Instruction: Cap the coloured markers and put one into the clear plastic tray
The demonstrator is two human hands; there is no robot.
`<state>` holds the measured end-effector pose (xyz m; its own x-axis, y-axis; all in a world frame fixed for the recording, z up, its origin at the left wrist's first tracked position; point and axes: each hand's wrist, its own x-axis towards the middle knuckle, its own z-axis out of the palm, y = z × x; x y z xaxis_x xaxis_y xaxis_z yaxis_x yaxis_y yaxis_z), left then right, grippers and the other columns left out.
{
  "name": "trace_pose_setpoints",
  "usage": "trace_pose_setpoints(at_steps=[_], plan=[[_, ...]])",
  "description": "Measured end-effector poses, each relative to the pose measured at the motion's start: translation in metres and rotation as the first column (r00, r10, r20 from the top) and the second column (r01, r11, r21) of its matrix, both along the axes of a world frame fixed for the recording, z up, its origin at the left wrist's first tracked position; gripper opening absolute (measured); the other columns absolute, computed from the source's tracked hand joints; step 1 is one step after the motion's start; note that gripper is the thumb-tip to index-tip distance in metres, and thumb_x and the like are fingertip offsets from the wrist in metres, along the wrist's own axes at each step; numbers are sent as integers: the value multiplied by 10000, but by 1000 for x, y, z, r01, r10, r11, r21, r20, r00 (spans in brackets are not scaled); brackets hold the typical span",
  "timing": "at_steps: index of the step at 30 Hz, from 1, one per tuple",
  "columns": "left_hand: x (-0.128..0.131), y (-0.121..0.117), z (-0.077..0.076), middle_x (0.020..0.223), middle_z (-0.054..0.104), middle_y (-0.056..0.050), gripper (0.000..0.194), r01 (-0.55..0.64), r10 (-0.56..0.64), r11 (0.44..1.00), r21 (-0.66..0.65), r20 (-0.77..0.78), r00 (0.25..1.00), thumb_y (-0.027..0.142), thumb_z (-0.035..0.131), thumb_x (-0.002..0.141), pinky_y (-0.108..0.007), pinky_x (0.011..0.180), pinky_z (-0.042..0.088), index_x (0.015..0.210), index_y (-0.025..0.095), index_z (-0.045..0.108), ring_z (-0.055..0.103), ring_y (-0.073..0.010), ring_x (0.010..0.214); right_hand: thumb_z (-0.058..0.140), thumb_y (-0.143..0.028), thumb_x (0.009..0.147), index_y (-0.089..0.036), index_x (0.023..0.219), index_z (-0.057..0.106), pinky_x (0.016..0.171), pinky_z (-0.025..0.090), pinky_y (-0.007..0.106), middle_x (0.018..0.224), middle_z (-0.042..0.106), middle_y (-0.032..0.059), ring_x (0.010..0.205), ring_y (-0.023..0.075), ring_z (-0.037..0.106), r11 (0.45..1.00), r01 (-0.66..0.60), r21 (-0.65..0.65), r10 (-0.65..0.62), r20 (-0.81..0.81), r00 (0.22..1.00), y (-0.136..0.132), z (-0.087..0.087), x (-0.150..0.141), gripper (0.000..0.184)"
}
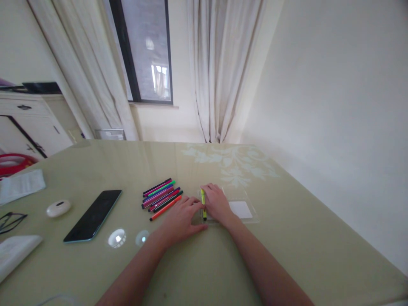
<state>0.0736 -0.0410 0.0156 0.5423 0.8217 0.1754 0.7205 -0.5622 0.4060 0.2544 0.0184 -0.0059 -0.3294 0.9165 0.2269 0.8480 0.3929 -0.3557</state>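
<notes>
A yellow felt-tip pen [203, 199] with a dark end lies upright in the view, along the left side of a clear plastic case [256, 216]. My right hand [218, 205] reaches over the case, its fingertips closed at the pen's far end. From the left comes my left hand [185, 216], with its fingers at the pen's middle and its thumb along the case's near edge, gripping that corner. Several coloured felt-tip pens [161, 196] lie side by side left of my left hand; an orange pen [165, 208] is the nearest. My right hand partly covers the case.
On the left of the table lie a dark phone [94, 216], a white rounded earphone case [58, 208], glasses [12, 220], a white box-like object [17, 253] and a white cloth or paper [22, 185]. A white card [240, 209] shows in the plastic case. A wall [344, 127] borders the right.
</notes>
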Motion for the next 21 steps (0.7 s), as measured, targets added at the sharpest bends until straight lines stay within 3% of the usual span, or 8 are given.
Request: trace_pose_setpoints(at_steps=[8, 13, 17, 21], plan=[[-1, 0, 1, 1297, 651, -64, 591, -1, 1, 1000, -1, -18, 1000, 509, 749, 840, -440, 1043, 445, 1351, 262, 583, 567, -299, 1189, 450, -161, 964, -153, 1171, 642, 984, 453, 328, 1124, 702, 101, 1077, 196, 629, 998, 26, -58, -45, -352, 935, 7, -5, 3, 282], [-1, 0, -1, 1383, 623, -79, 688, -16, 16, 1000, -6, -3, 1000, 505, 750, 833, -467, 1084, 423, 1431, 268, 508, 551, -319, 1253, 527, -297, 927, -181, 1145, 644, 805, 521, 310, 913, 753, 44, 843, 188, 695, 992, -1, -129, -80, -627, 775, 11, -4, 8, 273], [-1, 1, -4, 1471, 576, -97, 781, -29, 29, 999, -22, 9, 1000, 530, 736, 834, -475, 1111, 405, 1492, 252, 422, 534, -328, 1306, 598, -379, 867, -165, 1076, 682, 773, 550, 319, 862, 766, 65, 818, 208, 726, 984, -7, -177, -135, -774, 619, 15, -2, 11, 310], [-1, 1, -6, 1485, 565, -98, 830, -31, 31, 999, -22, 14, 999, 529, 724, 843, -469, 1106, 412, 1534, 258, 352, 541, -320, 1308, 628, -413, 853, -155, 1067, 706, 741, 563, 323, 822, 769, 67, 780, 214, 732, 978, -21, -206, -156, -800, 579, 16, -4, 12, 344]])
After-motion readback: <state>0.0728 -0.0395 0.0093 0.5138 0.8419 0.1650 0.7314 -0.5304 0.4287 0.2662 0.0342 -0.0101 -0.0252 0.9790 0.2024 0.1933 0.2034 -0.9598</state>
